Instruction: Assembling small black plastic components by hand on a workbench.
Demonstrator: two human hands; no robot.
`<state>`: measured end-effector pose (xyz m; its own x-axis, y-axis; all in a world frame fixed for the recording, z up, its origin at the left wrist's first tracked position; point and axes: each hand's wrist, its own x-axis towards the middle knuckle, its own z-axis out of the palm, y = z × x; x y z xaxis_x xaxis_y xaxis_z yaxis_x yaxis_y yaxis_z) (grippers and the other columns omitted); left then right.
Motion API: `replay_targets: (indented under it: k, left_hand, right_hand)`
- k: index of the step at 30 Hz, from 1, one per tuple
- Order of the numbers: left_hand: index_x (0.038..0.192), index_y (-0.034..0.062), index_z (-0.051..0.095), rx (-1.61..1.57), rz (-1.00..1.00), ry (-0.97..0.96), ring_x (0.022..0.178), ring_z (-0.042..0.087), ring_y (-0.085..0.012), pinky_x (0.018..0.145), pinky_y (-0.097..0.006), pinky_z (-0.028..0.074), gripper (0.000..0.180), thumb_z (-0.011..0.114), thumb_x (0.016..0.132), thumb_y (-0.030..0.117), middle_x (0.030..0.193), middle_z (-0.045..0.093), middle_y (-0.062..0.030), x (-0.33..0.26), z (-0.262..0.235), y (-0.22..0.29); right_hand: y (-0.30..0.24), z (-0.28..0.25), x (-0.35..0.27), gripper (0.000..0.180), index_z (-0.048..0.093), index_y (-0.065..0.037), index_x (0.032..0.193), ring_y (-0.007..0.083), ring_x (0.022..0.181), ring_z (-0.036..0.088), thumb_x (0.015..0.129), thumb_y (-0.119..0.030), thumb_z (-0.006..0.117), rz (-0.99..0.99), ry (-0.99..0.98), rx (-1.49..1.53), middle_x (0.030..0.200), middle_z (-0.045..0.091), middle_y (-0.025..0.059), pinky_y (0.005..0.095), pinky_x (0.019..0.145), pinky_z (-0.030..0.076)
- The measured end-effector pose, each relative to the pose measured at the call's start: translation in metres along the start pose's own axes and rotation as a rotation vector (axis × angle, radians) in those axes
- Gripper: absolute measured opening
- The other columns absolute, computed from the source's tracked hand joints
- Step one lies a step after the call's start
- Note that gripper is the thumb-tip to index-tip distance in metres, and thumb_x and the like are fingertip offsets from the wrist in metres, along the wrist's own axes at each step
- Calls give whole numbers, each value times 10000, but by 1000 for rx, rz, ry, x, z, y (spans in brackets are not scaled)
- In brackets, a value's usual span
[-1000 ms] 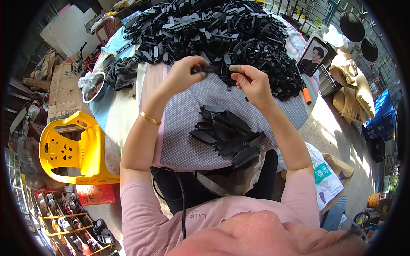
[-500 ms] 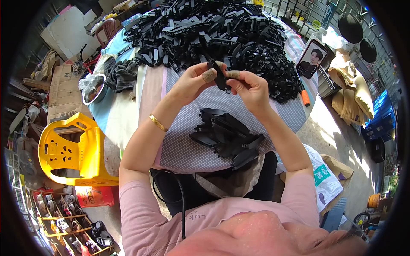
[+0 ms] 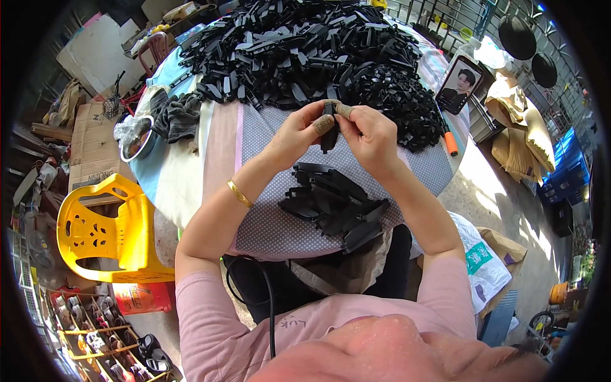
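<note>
A small black plastic part [image 3: 329, 127] is held upright above the tabletop [image 3: 191, 172], pinched between both hands. The left hand [image 3: 299, 130] is closed on it from one side, the fingertips [image 3: 323, 123] pressed against its upper half; the right hand [image 3: 369, 134] is closed on it from the other side, thumb and forefinger meeting near its top. Pale tape or finger covers appear to be worn on several fingertips, though this cannot be told with certainty in the curved view.

Just below the hands, a small heap of similar black parts [image 3: 334, 207] is laid on the dotted cloth [image 3: 267, 223] near the table's front edge. Beyond the hands, a large pile of black parts [image 3: 305, 51] is spread over the far half of the tabletop. An orange-handled tool [image 3: 450, 143] lies at the right rim, and a grey rag [image 3: 178, 114] and a metal bowl [image 3: 137, 137] at the left.

The part is judged liable to slip, since it is gripped only by fingertips on smooth plastic; uneven pressure from the two sides could twist it loose and drop it among the heap. The near heap sits close to the edge and could be nudged off by a forearm.
</note>
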<state>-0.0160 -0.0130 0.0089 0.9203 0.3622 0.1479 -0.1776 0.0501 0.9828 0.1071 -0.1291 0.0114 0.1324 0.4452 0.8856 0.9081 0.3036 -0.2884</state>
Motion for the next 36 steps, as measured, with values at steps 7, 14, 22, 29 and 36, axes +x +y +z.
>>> replay_targets:
  k: [7,14,22,29,36]
  left_hand:
    - [1163,26,505,220,19,107,525,517,-79,474,-232,448,283,427,963,211,716,559,-30,-8,13,12]
    - [1096,33,564,565,-74,225,483,470,-72,448,-233,393,264,422,954,205,637,529,-6,-5,16,10]
    - [985,5,604,776,-30,333,824,605,-294,727,-366,453,274,434,930,212,872,639,-178,-6,12,-4]
    - [985,15,600,825,-90,291,883,573,-400,745,-423,452,277,442,901,226,910,615,-225,-2,19,1]
    - [886,1,603,857,-62,225,862,572,-406,751,-446,454,251,465,860,210,897,624,-214,-3,7,6]
  right_hand:
    - [-6,5,-5,99,539,-12,882,297,655,578,828,-86,578,27,-220,-266,752,558,118,364,552,471]
    - [4,9,-17,128,493,-18,816,281,612,597,852,-137,524,37,-412,-312,723,565,128,353,514,480]
    - [2,18,-17,130,494,-10,806,318,621,600,835,-136,514,77,-524,-204,738,581,162,384,552,491]
    - [4,14,-18,95,493,-6,833,383,684,574,805,-95,514,134,-496,-167,763,565,198,457,580,456]
    - [11,20,-16,75,491,14,808,416,676,546,800,-59,506,55,-536,-99,740,555,222,488,561,416]
